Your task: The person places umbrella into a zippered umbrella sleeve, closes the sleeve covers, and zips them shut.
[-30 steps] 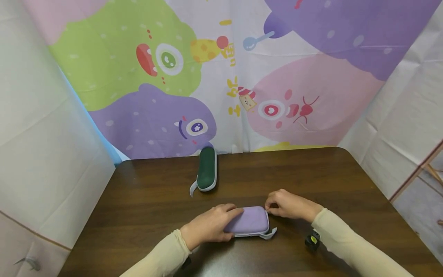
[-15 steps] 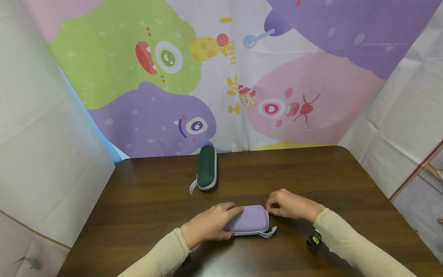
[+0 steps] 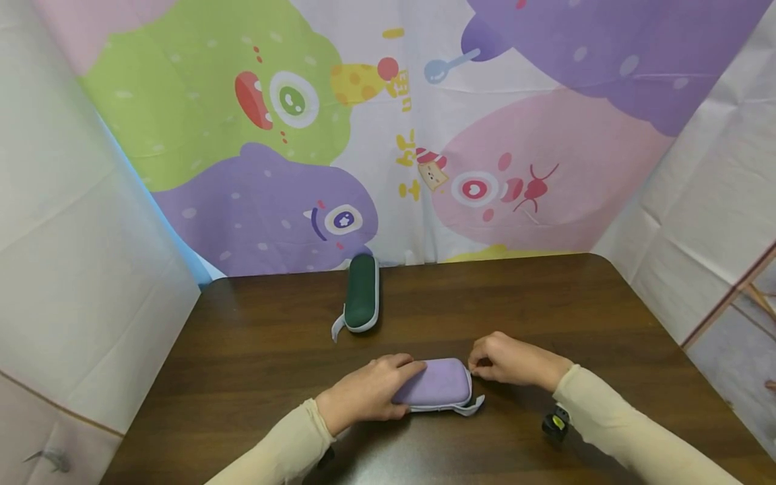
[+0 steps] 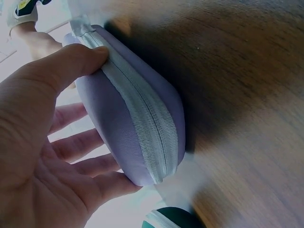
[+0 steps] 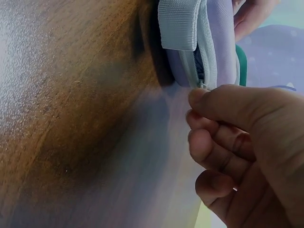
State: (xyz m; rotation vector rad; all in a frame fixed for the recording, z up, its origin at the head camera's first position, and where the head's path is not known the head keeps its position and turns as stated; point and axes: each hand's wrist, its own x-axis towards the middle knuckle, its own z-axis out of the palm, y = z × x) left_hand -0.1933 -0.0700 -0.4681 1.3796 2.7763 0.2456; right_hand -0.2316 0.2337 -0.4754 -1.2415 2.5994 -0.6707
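Observation:
A lavender zip case (image 3: 438, 384) with pale grey zipper tape lies on the table, crosswise in front of the person. My left hand (image 3: 366, 394) grips its left end, thumb (image 4: 90, 59) on the zipper tape and fingers over the top. At the right end, my right hand (image 3: 500, 360) pinches the zipper pull (image 5: 203, 87) between thumb and index finger; the pull is mostly hidden by the fingertips. Behind it in the right wrist view, a short stretch of the zipper is parted, showing a dark gap (image 5: 199, 61). A grey strap loop (image 5: 178, 23) sticks out beside that gap.
Farther back stands a dark green zip case (image 3: 362, 293) with a grey strap, near the rear edge of the brown wooden table (image 3: 261, 350). A cartoon-printed cloth (image 3: 400, 229) hangs directly behind the table, and pale sheets flank both sides.
My right hand has shifted slightly to the right, still pinching at the case's right end. The left hand and the lavender case keep their places.

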